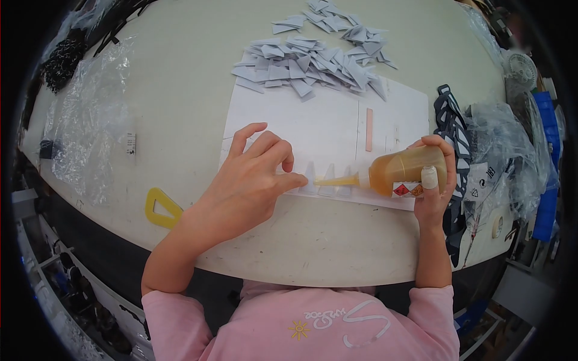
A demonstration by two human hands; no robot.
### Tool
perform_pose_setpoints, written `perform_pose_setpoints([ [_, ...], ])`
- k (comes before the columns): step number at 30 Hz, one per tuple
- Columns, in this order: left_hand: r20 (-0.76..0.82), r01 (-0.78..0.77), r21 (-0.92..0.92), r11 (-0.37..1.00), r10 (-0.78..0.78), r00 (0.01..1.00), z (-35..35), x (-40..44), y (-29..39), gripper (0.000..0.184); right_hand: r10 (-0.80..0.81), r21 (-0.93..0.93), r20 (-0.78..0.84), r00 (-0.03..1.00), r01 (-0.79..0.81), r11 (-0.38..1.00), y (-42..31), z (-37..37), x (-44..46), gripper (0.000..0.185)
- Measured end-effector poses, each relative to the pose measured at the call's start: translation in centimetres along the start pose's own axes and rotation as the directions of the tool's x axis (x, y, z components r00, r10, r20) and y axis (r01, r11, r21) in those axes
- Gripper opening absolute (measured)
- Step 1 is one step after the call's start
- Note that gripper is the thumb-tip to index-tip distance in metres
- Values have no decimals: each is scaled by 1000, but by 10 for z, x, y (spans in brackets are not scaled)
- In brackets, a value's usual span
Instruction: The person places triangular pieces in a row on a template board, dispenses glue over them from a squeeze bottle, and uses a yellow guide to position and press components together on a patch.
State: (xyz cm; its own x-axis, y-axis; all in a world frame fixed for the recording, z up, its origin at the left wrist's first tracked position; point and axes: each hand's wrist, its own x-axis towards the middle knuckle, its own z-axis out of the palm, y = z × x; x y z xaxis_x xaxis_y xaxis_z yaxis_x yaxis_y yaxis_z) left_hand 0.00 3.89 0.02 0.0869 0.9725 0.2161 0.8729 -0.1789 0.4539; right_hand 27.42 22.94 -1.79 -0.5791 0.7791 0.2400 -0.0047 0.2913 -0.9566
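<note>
My right hand (435, 180) is wrapped around a squeeze bottle (391, 168) of amber liquid, held on its side. Hazard labels mark the bottle, and a white wrap covers one of my fingertips. Its narrow yellow nozzle points left, with the tip beside a row of small, pale tapered pieces (329, 180) near the front edge of a white board (325, 129). My left hand (256, 174) hovers over the board's left part, fingers bent and apart. One fingertip reaches the leftmost tapered piece (310, 175); whether it touches is unclear.
A heap of grey-white flat pieces (313, 63) covers the board's back edge. A pink strip (369, 129) lies on the board. Left are a yellow triangular tool (161, 207) and clear plastic bags (90, 120). Right are black-and-white strips (451, 126), more plastic (506, 150) and a small fan (521, 69).
</note>
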Motion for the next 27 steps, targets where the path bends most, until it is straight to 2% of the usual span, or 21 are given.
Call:
perform_pose_setpoints([
  [15, 8, 5, 11, 1000, -5, 1000, -1, 1, 1, 41, 6, -1, 46, 999, -6, 1000, -3, -3, -2, 58],
  [18, 12, 4, 10, 1000, -4, 1000, -1, 1, 2, 40, 94, 175, 76, 993, -106, 979, -2, -5, 0, 59],
  [19, 10, 3, 9, 1000, -3, 1000, -1, 1, 2, 39, 181, 375, 63, 981, -191, 907, -3, -7, 3, 58],
  [21, 2, -19, 12, 1000, 19, 1000, 0, 0, 2, 38, 347, 714, 97, 933, -308, 629, -5, -14, 10, 56],
  [24, -15, -31, -12, 999, 30, 999, -1, 0, 2, 36, 333, 924, 157, 930, -258, 284, -14, -24, 12, 53],
  [25, -19, -32, -26, 999, 32, 999, -1, 0, 2, 36, 326, 896, 55, 944, -191, 401, -16, -26, 8, 54],
  [27, -55, -28, -16, 999, 27, 998, -6, 0, 0, 36, 320, 640, -213, 923, -116, 760, -31, -5, 4, 57],
])
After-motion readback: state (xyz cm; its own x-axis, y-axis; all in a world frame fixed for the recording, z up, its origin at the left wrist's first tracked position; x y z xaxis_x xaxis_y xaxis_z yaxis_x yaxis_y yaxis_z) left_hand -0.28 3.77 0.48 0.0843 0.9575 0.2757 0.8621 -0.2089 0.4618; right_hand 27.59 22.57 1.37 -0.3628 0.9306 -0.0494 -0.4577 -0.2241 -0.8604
